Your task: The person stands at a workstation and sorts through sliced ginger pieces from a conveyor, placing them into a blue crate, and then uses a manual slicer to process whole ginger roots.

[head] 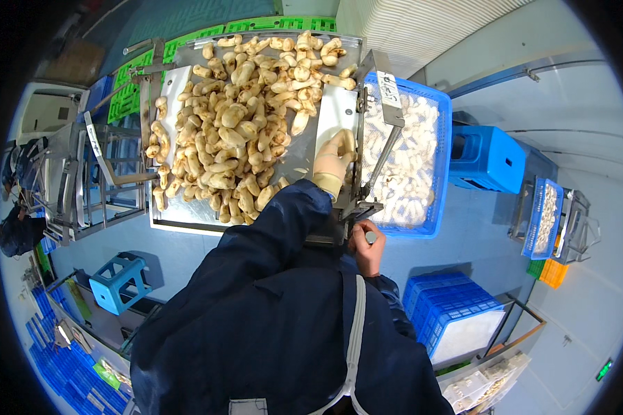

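My left hand (pixel 334 161), in a pale glove, grips a mushroom (pixel 348 142) over the white board (pixel 337 114) beside the metal slicer frame (pixel 362 150). Bare, my right hand (pixel 367 246) is closed round the metal handle (pixel 370 237) at the near end of that frame. A large heap of whole, thick-stemmed mushrooms (pixel 233 116) lies on the steel table (pixel 303 148) to the left of my gloved hand. Right of the frame, a blue plastic basket (pixel 443 155) holds many pale slices (pixel 405 171).
A blue stool (pixel 498 161) stands beyond the basket, and another stool (pixel 115 285) is at the lower left. Stacked blue crates (pixel 436 311) stand at the lower right. Left of the table is a metal rack (pixel 98 181); people (pixel 23 207) are partly visible beyond it.
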The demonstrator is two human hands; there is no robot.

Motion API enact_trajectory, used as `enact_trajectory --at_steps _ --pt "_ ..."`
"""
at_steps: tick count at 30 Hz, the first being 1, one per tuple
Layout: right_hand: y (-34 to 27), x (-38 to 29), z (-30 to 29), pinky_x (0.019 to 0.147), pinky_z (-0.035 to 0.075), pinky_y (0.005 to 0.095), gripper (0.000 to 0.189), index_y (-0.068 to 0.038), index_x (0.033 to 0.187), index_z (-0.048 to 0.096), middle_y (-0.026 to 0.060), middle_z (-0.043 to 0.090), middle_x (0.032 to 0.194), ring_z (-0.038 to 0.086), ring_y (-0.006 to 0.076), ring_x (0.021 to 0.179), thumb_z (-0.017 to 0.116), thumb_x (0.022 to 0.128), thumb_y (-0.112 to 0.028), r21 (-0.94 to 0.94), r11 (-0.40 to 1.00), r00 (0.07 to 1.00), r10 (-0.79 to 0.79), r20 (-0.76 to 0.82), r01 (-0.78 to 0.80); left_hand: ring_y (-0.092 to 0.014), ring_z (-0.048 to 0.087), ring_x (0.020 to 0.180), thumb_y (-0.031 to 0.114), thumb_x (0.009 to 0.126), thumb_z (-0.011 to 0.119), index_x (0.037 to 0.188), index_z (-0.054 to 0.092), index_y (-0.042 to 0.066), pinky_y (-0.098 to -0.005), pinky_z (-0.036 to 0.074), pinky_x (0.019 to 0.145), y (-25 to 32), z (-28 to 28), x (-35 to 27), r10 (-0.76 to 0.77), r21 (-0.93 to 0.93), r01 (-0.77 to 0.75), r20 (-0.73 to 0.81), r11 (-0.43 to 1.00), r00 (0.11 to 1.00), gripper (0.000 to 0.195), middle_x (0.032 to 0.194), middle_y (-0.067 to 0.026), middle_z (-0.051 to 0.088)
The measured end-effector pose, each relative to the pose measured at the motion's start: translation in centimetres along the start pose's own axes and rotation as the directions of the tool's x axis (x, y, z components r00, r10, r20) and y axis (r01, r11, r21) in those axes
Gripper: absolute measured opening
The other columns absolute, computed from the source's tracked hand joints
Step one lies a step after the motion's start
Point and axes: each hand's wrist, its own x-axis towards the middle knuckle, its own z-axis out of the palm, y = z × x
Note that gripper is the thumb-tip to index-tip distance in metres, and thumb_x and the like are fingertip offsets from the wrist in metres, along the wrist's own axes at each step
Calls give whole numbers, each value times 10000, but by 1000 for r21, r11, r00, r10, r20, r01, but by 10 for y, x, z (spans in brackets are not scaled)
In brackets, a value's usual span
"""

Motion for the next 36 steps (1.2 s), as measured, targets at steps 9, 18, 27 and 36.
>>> enact_trajectory --at_steps 9,18,27,36 --pt "-36 -4 14 445 328 220 154 -24 693 534 -22 488 548 414 45 490 596 822 -81 78 994 982 -58 -180 73 -280 580 825 10 746 632 1215 532 127 -335 461 766 -22 11 2 -6 -36 10 92 999 996 494 940 -140 554" --pt "-10 -4 13 425 274 207 208 -29 677 535 -40 459 532 387 32 476 598 848 -128 37 998 988 -47 -147 53 -263 575 897 2 750 629 1303 444 146 -316 458 806 -30 -4 8 77 -17 -76 234 997 969 601 1012 -136 543" --pt "46 -1 7 473 321 223 163 -11 713 540 -15 476 583 421 56 526 585 838 -106 26 996 980 -78 -182 84 -270 587 916 -46 740 591 1287 442 95 -320 467 809 -25 -2 10 67 -48 -54 306 997 950 584 1065 -151 561" --pt "71 3 3 499 339 225 151 1 712 537 0 497 601 428 66 545 564 839 -76 -17 988 971 -152 -186 152 -254 604 888 -22 742 614 1273 461 124 -309 468 775 -23 6 11 62 -122 -23 330 992 942 571 966 -136 627"
